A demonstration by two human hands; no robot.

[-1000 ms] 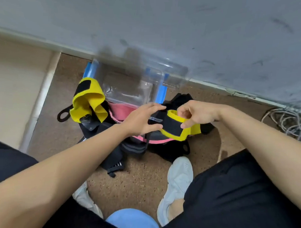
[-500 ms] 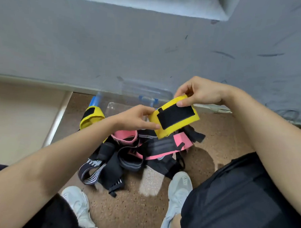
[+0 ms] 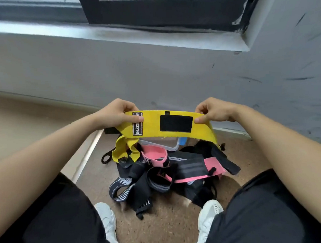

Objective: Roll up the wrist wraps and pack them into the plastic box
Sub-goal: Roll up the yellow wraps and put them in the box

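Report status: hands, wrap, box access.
Both up: left hand and right hand pinch yellow wrist wrap, stretched flat, unrolled. Behind it, plastic box mostly hidden. On floor, loose wraps piled in front of box.

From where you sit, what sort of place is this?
Probably an indoor room corner, maybe a gym: speckled floor, scuffed grey wall under a dark window frame, and loose wrist wraps piled beside a plastic box.

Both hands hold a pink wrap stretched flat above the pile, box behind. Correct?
No. The stretched wrap is yellow, not pink; the head view shows it. The left hand and right hand do hold it flat above the pile, box behind.
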